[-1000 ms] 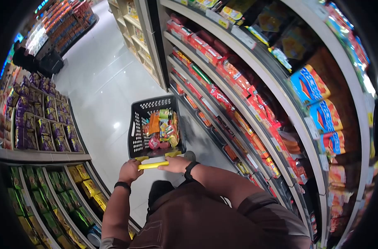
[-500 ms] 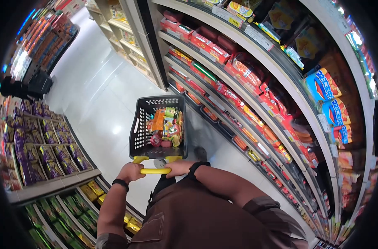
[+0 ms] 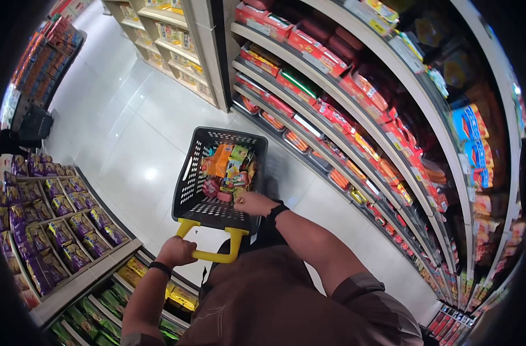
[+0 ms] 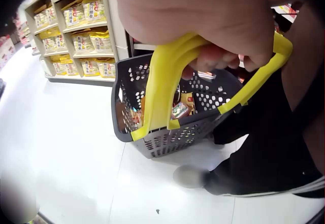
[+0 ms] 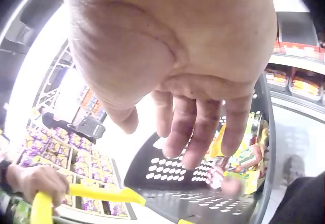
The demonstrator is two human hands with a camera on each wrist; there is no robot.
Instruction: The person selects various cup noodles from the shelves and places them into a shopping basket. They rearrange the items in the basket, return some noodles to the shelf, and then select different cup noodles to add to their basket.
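My left hand (image 3: 177,251) holds the left part of the yellow handle (image 3: 235,245) of a black shopping basket (image 3: 186,183). In the left wrist view its fingers curl around the handle. My right hand (image 3: 256,203) is off the handle and hangs over the basket's near right side, with loosely spread fingers and nothing in them in the right wrist view. Inside the basket lie an orange packet (image 3: 219,161), a pinkish round package (image 3: 211,187) and several other colourful packets, heaped toward the far right. Perforated walls surround them.
Tall shelves (image 3: 332,75) with red packages and sausage trays line the right side. On the left stand a display of purple packets (image 3: 40,242) and bins of green packs (image 3: 84,323). A pale shelf (image 3: 176,34) and another dark basket (image 3: 35,124) are farther off.
My right hand has let go of the handle and moved forward over the basket. The left hand has shifted down and left, and the handle now shows more fully. Shelves have shifted in view.
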